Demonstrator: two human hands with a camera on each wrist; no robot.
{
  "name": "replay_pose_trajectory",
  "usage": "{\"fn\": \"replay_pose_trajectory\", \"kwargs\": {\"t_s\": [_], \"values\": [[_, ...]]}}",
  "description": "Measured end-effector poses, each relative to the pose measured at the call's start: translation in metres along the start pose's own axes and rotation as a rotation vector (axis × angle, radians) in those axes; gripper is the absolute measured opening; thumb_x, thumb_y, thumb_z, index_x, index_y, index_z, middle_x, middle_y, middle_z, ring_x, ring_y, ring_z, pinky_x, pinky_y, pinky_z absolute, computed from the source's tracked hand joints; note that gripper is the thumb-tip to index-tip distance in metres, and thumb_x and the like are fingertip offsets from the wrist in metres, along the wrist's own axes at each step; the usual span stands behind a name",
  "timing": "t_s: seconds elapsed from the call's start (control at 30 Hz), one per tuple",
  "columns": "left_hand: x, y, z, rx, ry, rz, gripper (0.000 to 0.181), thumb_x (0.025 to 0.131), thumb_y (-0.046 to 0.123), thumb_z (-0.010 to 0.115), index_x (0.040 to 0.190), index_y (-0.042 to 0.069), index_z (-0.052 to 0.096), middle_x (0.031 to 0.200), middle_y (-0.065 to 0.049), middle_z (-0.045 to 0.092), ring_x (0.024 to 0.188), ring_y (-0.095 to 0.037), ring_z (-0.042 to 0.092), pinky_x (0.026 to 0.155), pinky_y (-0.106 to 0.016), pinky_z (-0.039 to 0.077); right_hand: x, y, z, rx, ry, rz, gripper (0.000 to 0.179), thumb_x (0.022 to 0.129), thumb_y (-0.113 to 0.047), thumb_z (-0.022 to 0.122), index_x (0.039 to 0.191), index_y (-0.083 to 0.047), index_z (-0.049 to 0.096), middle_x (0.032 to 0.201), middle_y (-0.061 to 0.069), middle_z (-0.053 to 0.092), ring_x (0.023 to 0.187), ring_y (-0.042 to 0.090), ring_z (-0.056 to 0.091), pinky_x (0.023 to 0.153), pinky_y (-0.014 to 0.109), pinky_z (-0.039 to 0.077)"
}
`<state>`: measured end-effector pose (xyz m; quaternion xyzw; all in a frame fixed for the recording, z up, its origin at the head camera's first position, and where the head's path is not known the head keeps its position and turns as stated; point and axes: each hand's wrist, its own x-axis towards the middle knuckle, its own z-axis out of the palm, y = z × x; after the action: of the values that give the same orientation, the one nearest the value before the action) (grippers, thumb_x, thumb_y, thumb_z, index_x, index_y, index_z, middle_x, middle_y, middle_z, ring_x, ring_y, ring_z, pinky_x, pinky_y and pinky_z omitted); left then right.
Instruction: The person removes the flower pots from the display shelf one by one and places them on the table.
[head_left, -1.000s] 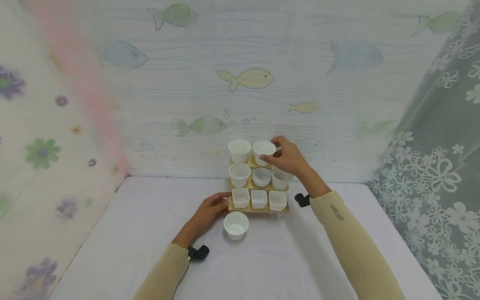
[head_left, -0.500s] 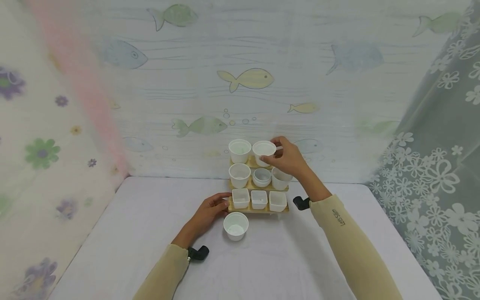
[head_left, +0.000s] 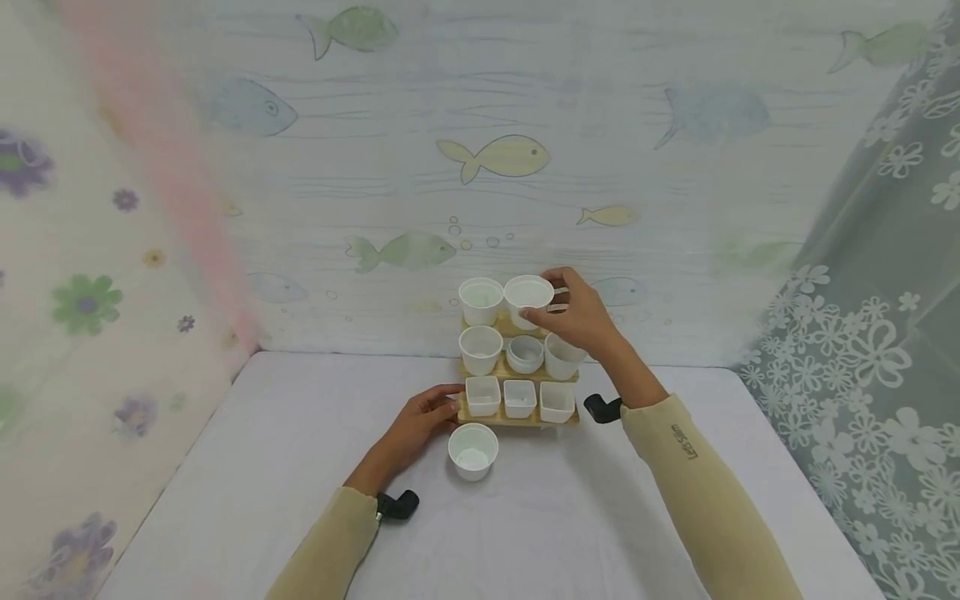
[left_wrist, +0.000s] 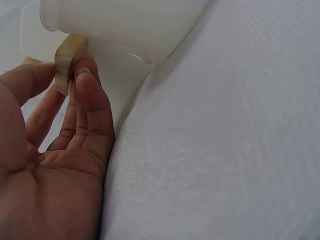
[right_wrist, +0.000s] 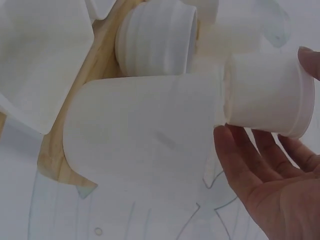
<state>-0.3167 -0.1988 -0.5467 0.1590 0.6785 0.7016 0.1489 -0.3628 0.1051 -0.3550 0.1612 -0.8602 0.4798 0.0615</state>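
A three-step wooden stand (head_left: 517, 423) holds several white cups on the white tabletop. At its front left corner, my left hand (head_left: 416, 425) grips the end of the lowest wooden step (left_wrist: 66, 62), thumb on one side and fingers on the other. My right hand (head_left: 579, 315) holds a round white cup (head_left: 528, 293) at the right of the top step. In the right wrist view, the fingers lie along the side of this cup (right_wrist: 267, 95) and the thumb touches its rim. Whether its base rests on the step, I cannot tell.
Another round cup (head_left: 480, 302) stands left on the top step. Round cups fill the middle step, with a small ribbed bowl (head_left: 524, 355) at its centre. Three squarish cups (head_left: 518, 399) line the lowest step. A loose cup (head_left: 472, 454) stands on the tabletop in front.
My right hand and its cup have risen slightly at the top step. The fingers have shifted a little around the cup. My left hand keeps its grip on the stand.
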Motion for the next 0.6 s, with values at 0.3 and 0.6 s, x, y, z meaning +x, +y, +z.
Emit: {"fn": "replay_pose_trajectory", "kwargs": {"t_s": [0.3, 0.6], "values": [[0.0015, 0.0, 0.0005, 0.011, 0.0, 0.007, 0.045, 0.109, 0.022, 0.063, 0.151, 0.008, 0.055, 0.118, -0.011, 0.07, 0.103, -0.019, 0.068, 0.088, -0.027, 0.058, -0.003, -0.0036, -0.0026, 0.047, 0.001, 0.009, 0.07, 0.09, -0.026, 0.086, 0.145, -0.006, 0.048, 0.136, 0.013, 0.056, 0.123, 0.03, 0.063, 0.107, 0.042, 0.055], [-0.0022, 0.0037, 0.0023, 0.008, -0.002, 0.005, 0.045, 0.109, 0.022, 0.063, 0.151, 0.008, 0.055, 0.119, -0.011, 0.069, 0.103, -0.019, 0.067, 0.087, -0.027, 0.058, -0.0097, -0.0068, -0.0037, 0.066, -0.006, 0.0, 0.069, 0.089, -0.023, 0.088, 0.144, -0.008, 0.049, 0.135, 0.013, 0.057, 0.121, 0.03, 0.065, 0.106, 0.043, 0.055]]}}
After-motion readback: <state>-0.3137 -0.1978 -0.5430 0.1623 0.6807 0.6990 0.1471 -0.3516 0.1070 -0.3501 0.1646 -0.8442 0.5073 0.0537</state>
